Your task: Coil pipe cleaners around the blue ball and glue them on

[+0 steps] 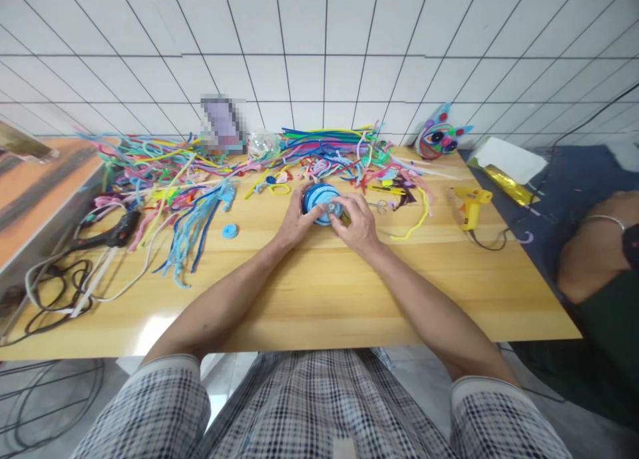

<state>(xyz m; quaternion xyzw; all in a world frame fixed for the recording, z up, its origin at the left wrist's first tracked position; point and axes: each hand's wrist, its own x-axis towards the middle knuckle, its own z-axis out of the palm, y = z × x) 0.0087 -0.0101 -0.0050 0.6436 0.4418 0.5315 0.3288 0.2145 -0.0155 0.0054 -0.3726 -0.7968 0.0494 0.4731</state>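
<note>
Both my hands are around a round blue coil of pipe cleaners (319,195) above the middle of the wooden table. My left hand (298,214) wraps its left side, thumb laid across the front. On its right side the fingers of my right hand (355,221) pinch in toward a small pale piece near the centre, too small to make out. A small light-blue coil (229,231) lies apart on the table to the left. Light-blue pipe cleaners (192,229) are bundled further left.
Heaps of coloured pipe cleaners (150,156) line the table's back edge. A yellow glue gun (472,205) stands at right, a black one (110,233) with tangled cords at left. Small scissors (382,206) lie beyond my right hand. Another person's arm (592,253) is at far right.
</note>
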